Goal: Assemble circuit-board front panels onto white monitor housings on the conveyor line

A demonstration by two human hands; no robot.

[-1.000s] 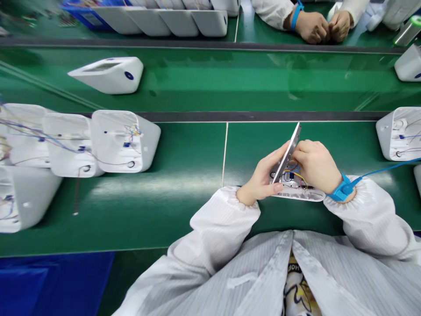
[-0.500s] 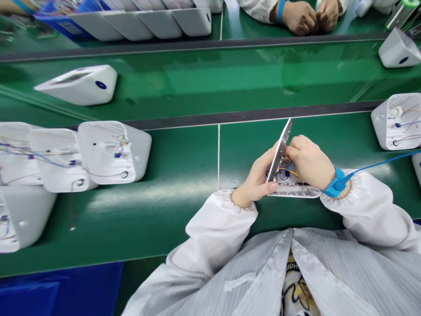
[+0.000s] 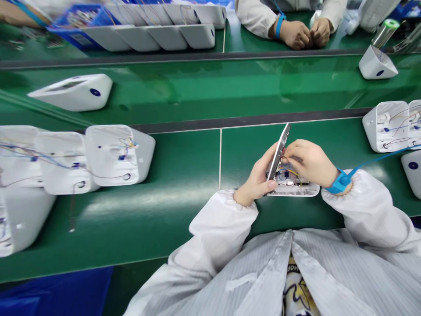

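While the left hand [image 3: 259, 177] is gripping the thin flat panel [image 3: 279, 151] tilted up on edge, the right hand [image 3: 311, 162] is pinching at the coloured wires [image 3: 289, 173] inside the white housing [image 3: 296, 189] lying on the green bench [image 3: 184, 175]. Keeping the panel steady seems wise, so the wires are not pulling. Open housings [image 3: 115, 153] are standing well apart on the left, leaving free room; the bench edge is near the sleeves.
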